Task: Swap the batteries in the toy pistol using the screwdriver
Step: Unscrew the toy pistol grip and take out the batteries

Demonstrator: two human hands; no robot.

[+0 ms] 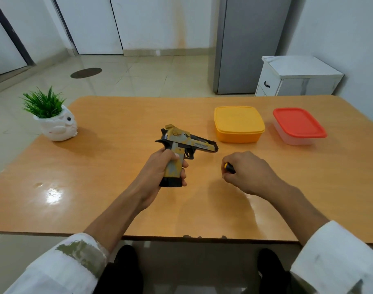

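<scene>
Head view: the left hand [160,166] has its fingers [184,165] curled tight round the grip of the toy pistol [187,143], held upright over the surface [96,166] with the barrel pointing right. The right hand [251,172] is near the pistol. Its fingers [234,158] are closed round the screwdriver [229,167], and only the black-and-yellow handle end shows.

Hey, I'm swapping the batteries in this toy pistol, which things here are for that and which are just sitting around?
For the job: toy pistol, gripped by the left hand; screwdriver, gripped in the right hand.
Just lying about: yellow box, red-lidded box (both closed, contents hidden), potted plant.
</scene>
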